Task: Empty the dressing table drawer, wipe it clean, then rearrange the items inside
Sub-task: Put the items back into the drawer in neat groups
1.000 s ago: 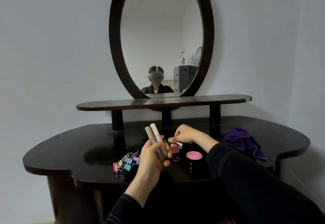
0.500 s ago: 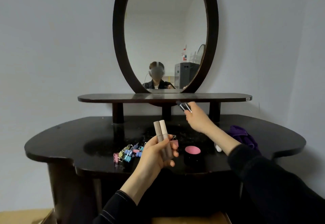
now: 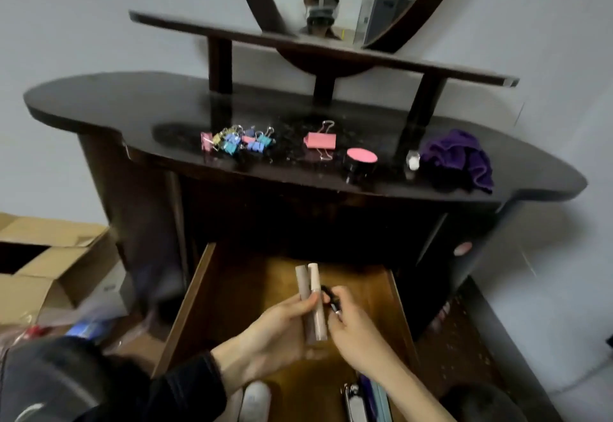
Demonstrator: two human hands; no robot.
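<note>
The drawer [image 3: 245, 292] of the dressing table [image 3: 99, 103] is pulled out wide, and both hands are held above its wooden floor. Two slim cosmetic tubes [image 3: 303, 285], one brownish and one pale, are grasped upright and side by side in the left hand [image 3: 282, 325], with the fingers curled around them. A small dark stick-shaped item [image 3: 332, 302] with a silvery tip is pinched in the right hand [image 3: 358, 335], just beside the tubes; what it is exactly cannot be told.

The middle and the back of the drawer floor are seen bare. At its front edge a white rounded object [image 3: 255, 401], a shiny metal piece [image 3: 355, 405] and a bluish case [image 3: 381, 401] are partly visible.

The purple cloth [image 3: 459, 159] is laid crumpled at the right end of the tabletop, touched by no hand. From this it is judged that the emptying and the wiping are done, and that the putting back is in progress, perhaps near its middle.

Much is left to be returned. A heap of small coloured binder clips [image 3: 238, 141], a large pink binder clip [image 3: 320, 140], a round black pot with pink lid [image 3: 361, 159] and a small white-capped bottle [image 3: 413, 160] lie on the tabletop, well apart from the drawer. The tubes and the dark item are also not yet set down.
</note>
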